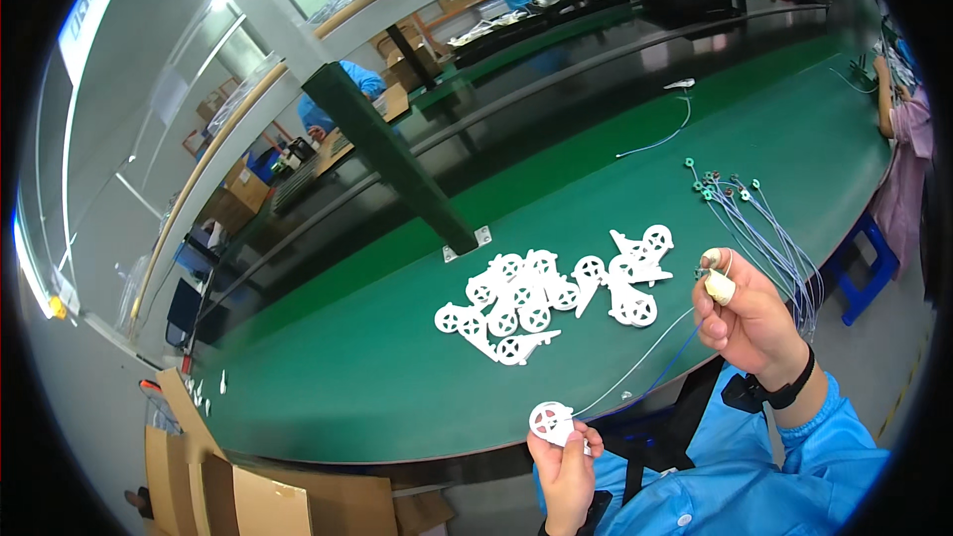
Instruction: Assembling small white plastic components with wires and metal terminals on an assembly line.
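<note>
My left hand (566,476) grips a white plastic part (551,419) with a round spoked end, just off the table's near edge. From this part a thin pale wire (640,360) runs up to my right hand (749,323). The right fingers are pinched around the wire's end, where a small dark green bit shows between them; its detail is too small to make out. A pale yellow cover (720,286) sits on one fingertip. A blue wire (677,362) also hangs below the right hand.
Several similar white parts (521,296) lie in a pile on the green table (397,377). Wires with small ring ends (779,248) lie beyond my right hand. A single wired piece (679,85) lies farther back. A dark green post (392,159) rises behind the pile; cardboard boxes (273,504) stand lower left.
</note>
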The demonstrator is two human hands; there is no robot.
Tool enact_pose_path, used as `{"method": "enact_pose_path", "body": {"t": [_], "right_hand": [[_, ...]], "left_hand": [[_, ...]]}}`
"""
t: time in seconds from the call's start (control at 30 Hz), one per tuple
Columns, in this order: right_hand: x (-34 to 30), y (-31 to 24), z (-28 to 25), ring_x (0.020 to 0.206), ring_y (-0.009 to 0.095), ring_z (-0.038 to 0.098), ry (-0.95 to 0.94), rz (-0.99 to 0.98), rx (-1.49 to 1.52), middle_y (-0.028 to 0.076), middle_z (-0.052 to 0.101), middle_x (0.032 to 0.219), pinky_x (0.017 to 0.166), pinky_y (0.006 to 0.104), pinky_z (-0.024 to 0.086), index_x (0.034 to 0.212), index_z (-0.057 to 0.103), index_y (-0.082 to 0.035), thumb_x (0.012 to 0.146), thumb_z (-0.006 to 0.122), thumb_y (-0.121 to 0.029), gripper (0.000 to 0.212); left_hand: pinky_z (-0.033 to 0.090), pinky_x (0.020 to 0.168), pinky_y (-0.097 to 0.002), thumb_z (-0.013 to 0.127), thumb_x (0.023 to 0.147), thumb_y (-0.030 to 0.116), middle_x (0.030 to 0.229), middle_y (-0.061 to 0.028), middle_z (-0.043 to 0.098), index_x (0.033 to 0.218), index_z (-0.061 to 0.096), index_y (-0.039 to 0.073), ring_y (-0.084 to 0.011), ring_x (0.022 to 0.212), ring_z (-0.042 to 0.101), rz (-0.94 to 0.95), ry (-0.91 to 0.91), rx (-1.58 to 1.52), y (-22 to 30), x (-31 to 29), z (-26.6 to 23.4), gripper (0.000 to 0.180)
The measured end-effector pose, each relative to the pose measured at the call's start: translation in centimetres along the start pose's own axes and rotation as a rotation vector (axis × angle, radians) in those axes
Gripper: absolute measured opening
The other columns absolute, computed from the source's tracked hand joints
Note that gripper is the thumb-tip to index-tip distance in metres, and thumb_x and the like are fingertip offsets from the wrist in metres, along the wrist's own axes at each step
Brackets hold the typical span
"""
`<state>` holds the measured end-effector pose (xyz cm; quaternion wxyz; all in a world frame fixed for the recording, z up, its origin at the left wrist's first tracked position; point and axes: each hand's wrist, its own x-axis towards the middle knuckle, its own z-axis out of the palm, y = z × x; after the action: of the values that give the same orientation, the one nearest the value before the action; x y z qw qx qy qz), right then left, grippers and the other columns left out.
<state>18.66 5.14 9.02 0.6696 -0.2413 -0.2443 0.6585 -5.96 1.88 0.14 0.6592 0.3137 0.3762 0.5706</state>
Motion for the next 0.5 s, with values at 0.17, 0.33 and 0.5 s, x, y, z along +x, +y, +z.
{"method": "enact_pose_path", "body": {"t": [0.17,0.33,0.5], "right_hand": [[0.1,0.8,0.7,0.057,0.015,0.054,0.013,-0.053,-0.001,0.011,0.060,0.081,0.050,0.0264,0.042,0.111,0.046,-0.015,0.095,0.054,-0.013,0.018],[-0.9,2.7,1.5,0.054,0.018,0.054,0.004,0.014,0.031,0.013,0.060,0.079,0.048,0.0288,0.044,0.112,0.043,-0.015,0.094,0.054,-0.012,0.022],[-2.6,4.1,1.2,0.052,0.019,0.056,0.003,-0.037,0.073,0.013,0.059,0.076,0.046,0.0302,0.045,0.115,0.038,-0.013,0.093,0.055,-0.011,0.028]], "left_hand": [[0.044,0.062,-0.0277,0.043,0.094,0.001,0.100,-0.0096,0.053,0.123,0.032,0.003,-0.0144,0.075,0.054,0.071,0.003,0.068,-0.6,0.2,-0.8,0.031],[0.044,0.066,-0.0231,0.044,0.097,0.006,0.098,-0.0097,0.056,0.133,0.029,0.000,-0.0098,0.076,0.051,0.220,0.006,0.387,-0.3,0.3,0.2,0.039],[0.045,0.069,-0.0243,0.042,0.099,0.010,0.097,-0.0088,0.059,0.142,0.022,-0.001,-0.0104,0.074,0.050,0.223,-0.031,0.609,-0.3,0.2,0.4,0.049]]}}
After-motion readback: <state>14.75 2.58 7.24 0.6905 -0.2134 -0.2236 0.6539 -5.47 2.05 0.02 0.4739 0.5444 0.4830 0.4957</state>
